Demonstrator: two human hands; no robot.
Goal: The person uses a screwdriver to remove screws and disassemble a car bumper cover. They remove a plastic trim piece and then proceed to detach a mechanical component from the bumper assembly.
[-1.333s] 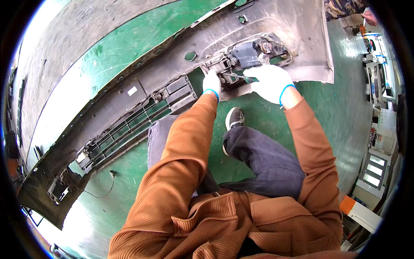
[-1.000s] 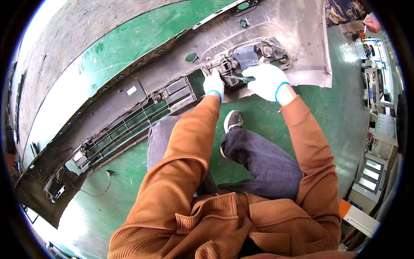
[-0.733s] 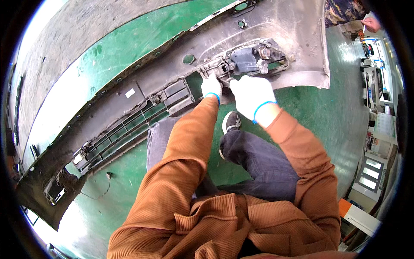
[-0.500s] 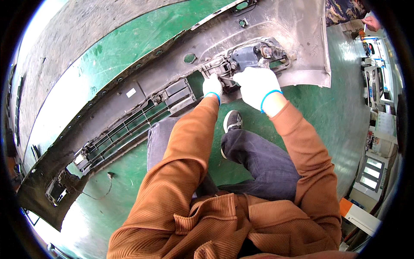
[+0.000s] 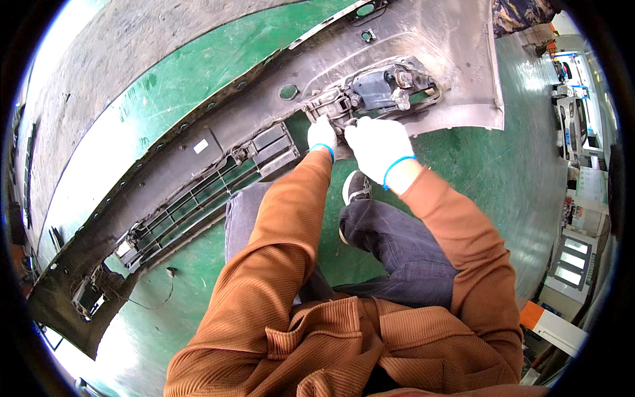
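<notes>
A large grey car bumper (image 5: 178, 153) lies with its dirty inner side up, slanting across the floor. My left hand (image 5: 322, 135), in a white glove with a blue cuff, is closed at the bumper's lower edge, next to a grimy bracket (image 5: 329, 104). Just right of it, my gloved right hand (image 5: 382, 149) has its fingers pinched together near the same bracket. Whatever either hand grips is hidden by the gloves. Beyond the right hand sits a dark lamp unit (image 5: 375, 89) in its opening.
A slatted grille (image 5: 198, 206) runs along the bumper's lower edge, and a loose cable (image 5: 170, 286) trails on the green floor (image 5: 456, 192). My shoe (image 5: 358, 188) stands close below my hands. Another person's camouflage clothing (image 5: 522, 14) shows at top right. Cabinets and equipment (image 5: 570, 264) line the right side.
My right hand has drawn back toward me and slightly left, uncovering more of the lamp unit. My left hand stays nearly in place. The other person's hand has left view.
</notes>
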